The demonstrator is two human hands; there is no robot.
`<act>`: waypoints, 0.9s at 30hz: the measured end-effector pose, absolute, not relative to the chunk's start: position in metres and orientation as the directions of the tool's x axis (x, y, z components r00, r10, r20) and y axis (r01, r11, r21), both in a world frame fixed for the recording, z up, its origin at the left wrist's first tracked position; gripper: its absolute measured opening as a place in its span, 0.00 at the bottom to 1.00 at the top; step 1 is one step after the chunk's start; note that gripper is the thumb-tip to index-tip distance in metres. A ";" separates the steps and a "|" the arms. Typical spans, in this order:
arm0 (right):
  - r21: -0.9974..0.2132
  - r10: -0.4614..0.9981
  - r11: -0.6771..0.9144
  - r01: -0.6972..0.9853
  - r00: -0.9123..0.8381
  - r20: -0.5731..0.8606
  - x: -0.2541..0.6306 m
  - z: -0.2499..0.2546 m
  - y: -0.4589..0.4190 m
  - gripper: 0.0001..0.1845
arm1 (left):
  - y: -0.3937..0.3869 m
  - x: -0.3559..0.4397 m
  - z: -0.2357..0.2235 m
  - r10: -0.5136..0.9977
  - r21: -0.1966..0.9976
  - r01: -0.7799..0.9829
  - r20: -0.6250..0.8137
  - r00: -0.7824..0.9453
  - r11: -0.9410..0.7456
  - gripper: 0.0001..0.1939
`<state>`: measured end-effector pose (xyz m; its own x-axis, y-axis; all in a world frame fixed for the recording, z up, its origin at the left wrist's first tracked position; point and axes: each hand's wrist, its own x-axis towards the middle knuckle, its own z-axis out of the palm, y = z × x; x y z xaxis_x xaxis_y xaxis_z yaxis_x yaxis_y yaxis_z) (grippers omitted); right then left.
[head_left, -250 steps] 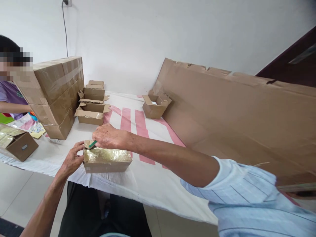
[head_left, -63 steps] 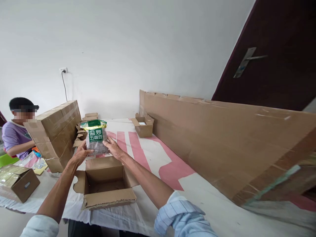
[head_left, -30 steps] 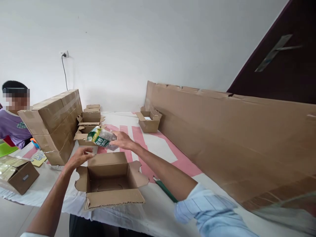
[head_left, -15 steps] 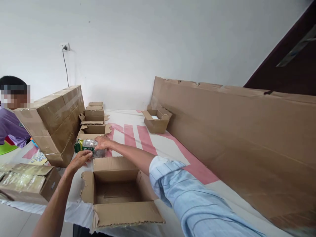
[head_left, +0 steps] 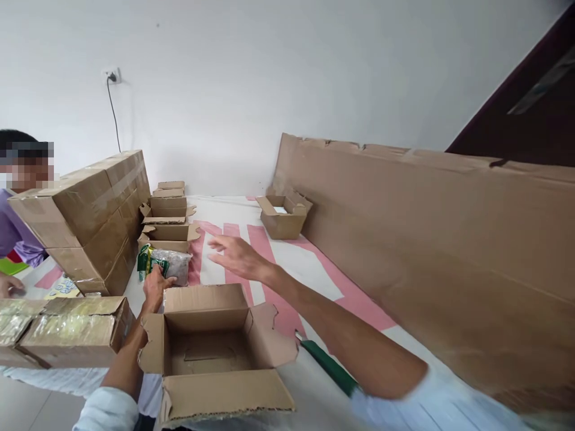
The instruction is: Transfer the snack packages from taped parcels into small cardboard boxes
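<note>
My left hand (head_left: 155, 288) is closed on a plastic bag (head_left: 177, 266) with a green and yellow printed end and a clear part showing greyish contents. The bag lies on the table just behind an open cardboard box (head_left: 224, 392), whose flaps are folded out and whose inside shows bare cardboard. My right hand (head_left: 236, 256) is held over the table to the right of the bag, fingers apart and holding nothing. Beneath my right forearm lies a long dark green object (head_left: 330, 368) with a pale tip, partly hidden by the arm.
Stacked closed boxes (head_left: 90, 209) stand at left, with taped boxes (head_left: 72, 335) in front. Behind the bag are open boxes (head_left: 166, 233). Another small box (head_left: 283, 224) sits near a tall cardboard sheet (head_left: 404, 239) along the right. A person (head_left: 20, 221) is at far left.
My right hand has let go of the bag and moved right. My left hand has moved forward and taken hold of the bag. A taped box at left has shifted right, towards my left arm.
</note>
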<state>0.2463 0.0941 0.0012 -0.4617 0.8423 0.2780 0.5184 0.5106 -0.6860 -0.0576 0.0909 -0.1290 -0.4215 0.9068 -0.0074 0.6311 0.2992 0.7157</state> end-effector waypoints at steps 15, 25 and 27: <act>-0.955 0.921 -0.032 0.294 -0.362 -0.142 0.328 -0.075 -0.037 0.35 | 0.099 -0.031 -0.138 0.851 0.704 0.633 0.079 -0.519 0.321 0.24; -0.940 0.967 -0.100 0.327 -0.189 -0.169 0.341 -0.095 -0.044 0.28 | 0.156 -0.034 -0.121 0.838 0.556 0.716 0.061 -0.542 0.423 0.33; -0.941 0.971 -0.103 0.323 -0.171 -0.166 0.345 -0.099 -0.044 0.28 | 0.168 -0.035 -0.119 0.839 0.535 0.726 0.056 -0.541 0.432 0.32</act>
<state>0.3448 -0.0442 -0.0988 -0.1711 0.9713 -0.1655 0.3233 -0.1033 -0.9406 -0.0346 0.1680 -0.1188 -0.5414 0.8389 0.0563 0.7256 0.4324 0.5353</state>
